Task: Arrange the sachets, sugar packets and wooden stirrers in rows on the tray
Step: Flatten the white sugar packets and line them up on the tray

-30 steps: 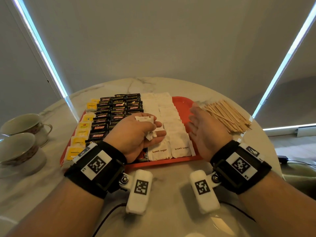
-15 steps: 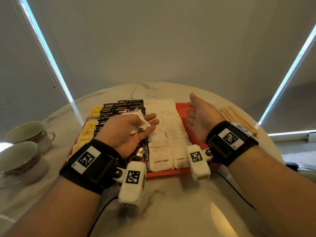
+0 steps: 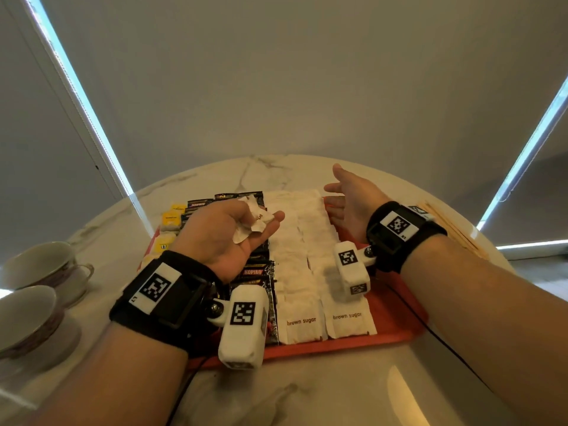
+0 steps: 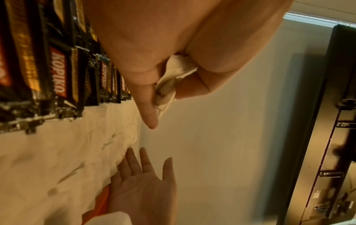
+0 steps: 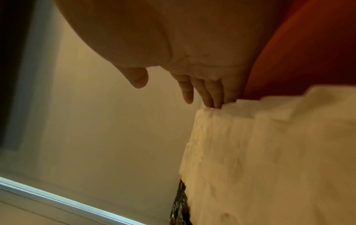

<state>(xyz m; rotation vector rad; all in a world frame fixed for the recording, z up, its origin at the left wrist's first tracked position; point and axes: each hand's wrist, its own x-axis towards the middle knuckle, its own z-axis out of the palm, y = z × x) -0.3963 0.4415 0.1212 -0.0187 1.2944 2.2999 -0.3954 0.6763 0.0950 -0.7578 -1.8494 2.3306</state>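
Observation:
A red tray (image 3: 396,321) carries rows of yellow sachets (image 3: 171,217), black Kopiko sachets (image 3: 255,272) and two rows of white brown sugar packets (image 3: 307,241). My left hand (image 3: 242,229) hovers over the Kopiko rows and holds a few crumpled white sugar packets (image 3: 253,221) between thumb and curled fingers; the left wrist view shows the same packets (image 4: 173,79) in the grip. My right hand (image 3: 347,201) is open, fingers straight, at the far right edge of the sugar rows, fingertips (image 5: 213,100) at the far packets. Wooden stirrers (image 3: 451,229) lie in a heap right of the tray, partly hidden by my right wrist.
Two teacups (image 3: 40,265) on saucers stand at the left edge of the round marble table (image 3: 276,395). Grey blinds hang behind the table. A dark cable (image 3: 445,342) runs across the table near the tray's right corner.
My right hand has moved from the near side of the tray to its far end, beside the sugar rows. My left hand has lifted slightly with the packets; the view has shifted closer.

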